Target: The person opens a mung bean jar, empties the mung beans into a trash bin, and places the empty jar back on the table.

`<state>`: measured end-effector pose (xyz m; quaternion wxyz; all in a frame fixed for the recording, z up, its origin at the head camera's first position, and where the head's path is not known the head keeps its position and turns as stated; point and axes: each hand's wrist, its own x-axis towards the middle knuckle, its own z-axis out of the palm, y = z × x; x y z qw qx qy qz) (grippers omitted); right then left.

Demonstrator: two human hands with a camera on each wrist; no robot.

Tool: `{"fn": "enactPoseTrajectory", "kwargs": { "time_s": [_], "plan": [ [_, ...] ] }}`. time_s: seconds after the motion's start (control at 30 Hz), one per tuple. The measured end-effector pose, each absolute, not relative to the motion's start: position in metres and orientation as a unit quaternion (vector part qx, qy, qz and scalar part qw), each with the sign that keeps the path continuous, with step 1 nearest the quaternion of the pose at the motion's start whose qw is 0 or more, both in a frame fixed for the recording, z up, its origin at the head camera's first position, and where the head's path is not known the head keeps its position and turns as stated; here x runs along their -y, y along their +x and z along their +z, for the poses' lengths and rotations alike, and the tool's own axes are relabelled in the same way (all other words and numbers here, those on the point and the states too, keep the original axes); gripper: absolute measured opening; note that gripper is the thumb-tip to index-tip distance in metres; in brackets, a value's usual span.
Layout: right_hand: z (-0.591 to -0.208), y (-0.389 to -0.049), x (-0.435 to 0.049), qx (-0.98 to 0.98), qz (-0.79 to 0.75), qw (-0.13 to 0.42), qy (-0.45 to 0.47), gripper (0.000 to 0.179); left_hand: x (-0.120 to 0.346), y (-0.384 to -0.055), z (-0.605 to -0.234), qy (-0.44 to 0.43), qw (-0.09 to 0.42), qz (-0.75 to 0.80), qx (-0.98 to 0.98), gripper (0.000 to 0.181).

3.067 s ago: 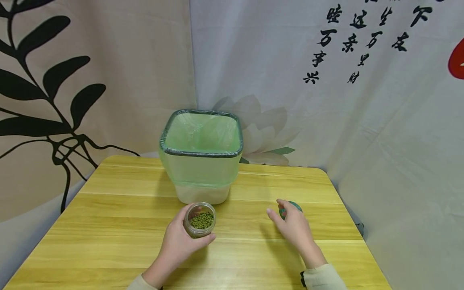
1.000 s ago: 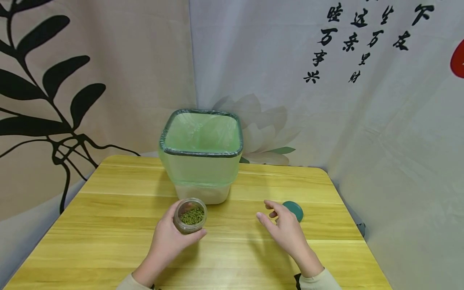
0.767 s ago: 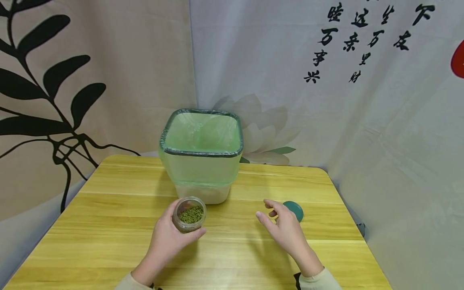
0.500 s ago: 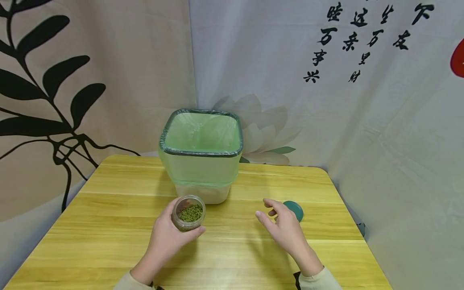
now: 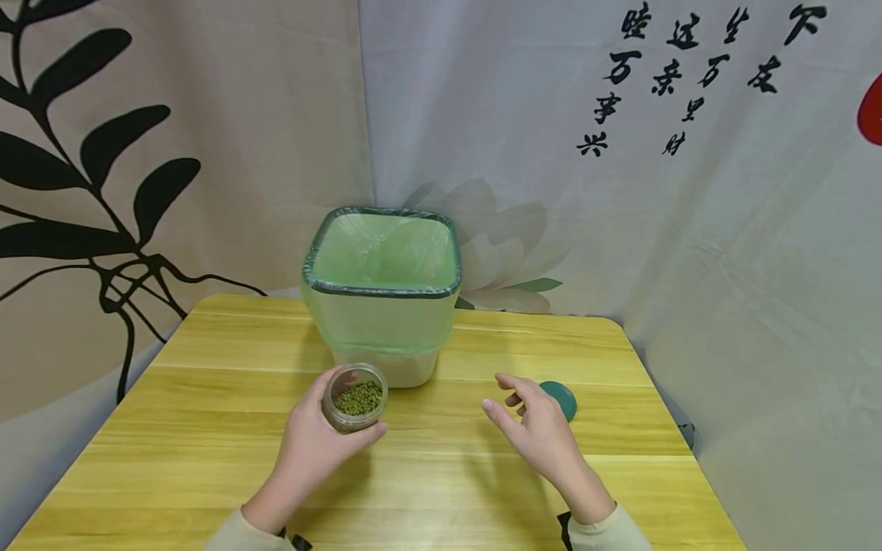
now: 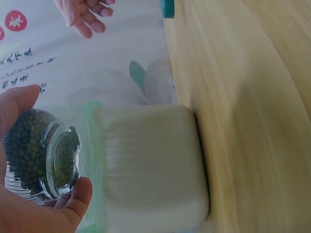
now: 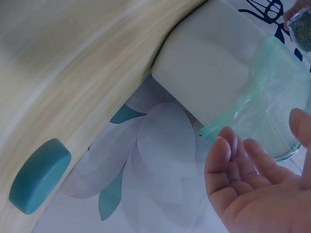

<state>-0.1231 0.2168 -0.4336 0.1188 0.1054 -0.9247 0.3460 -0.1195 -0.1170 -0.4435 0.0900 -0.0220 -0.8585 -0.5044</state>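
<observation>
My left hand (image 5: 311,436) grips a clear jar (image 5: 354,419) of green beans (image 5: 359,399) around its side. The jar has no lid on and its mouth faces up toward the head camera. In the left wrist view, beans show through the glass jar (image 6: 63,160), with fingers and thumb on either side. My right hand (image 5: 540,436) hovers over the table with loosely bent fingers and nothing in them. A teal lid (image 5: 561,401) lies on the table just beyond that hand, partly hidden by it in the head view.
A whitish bin (image 5: 386,367) stands at the back of the wooden table (image 5: 441,490), beyond the jar. A green bag (image 5: 386,325) lines it, folded over the dark rim. Printed cloth (image 5: 482,99) hangs behind the table.
Over three seconds my right hand has let go of the lid, now flat on the table, and moved slightly left. My left hand has moved left and a little away with the jar.
</observation>
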Motion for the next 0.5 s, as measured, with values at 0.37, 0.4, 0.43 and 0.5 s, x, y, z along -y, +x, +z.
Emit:
{"fn": "enactPoseTrajectory", "kwargs": {
  "time_s": [0.37, 0.4, 0.43, 0.5],
  "plan": [
    [-0.424, -0.126, -0.214, 0.924, 0.326, 0.132, 0.146, 0.050, 0.121, -0.121, -0.436, -0.030, 0.104, -0.499, 0.860, 0.102],
    [-0.423, -0.126, -0.213, 0.925, 0.324, 0.133, 0.150, 0.050, 0.121, -0.121, -0.436, -0.030, 0.103, -0.499, 0.860, 0.102],
    [-0.422, -0.127, -0.213, 0.924, 0.321, 0.134, 0.155, 0.050, 0.121, -0.120, -0.436, -0.030, 0.104, -0.499, 0.860, 0.102],
    [-0.420, -0.129, -0.211, 0.925, 0.315, 0.136, 0.163, 0.050, 0.121, -0.121, -0.437, -0.030, 0.104, -0.500, 0.859, 0.102]
  ]
}}
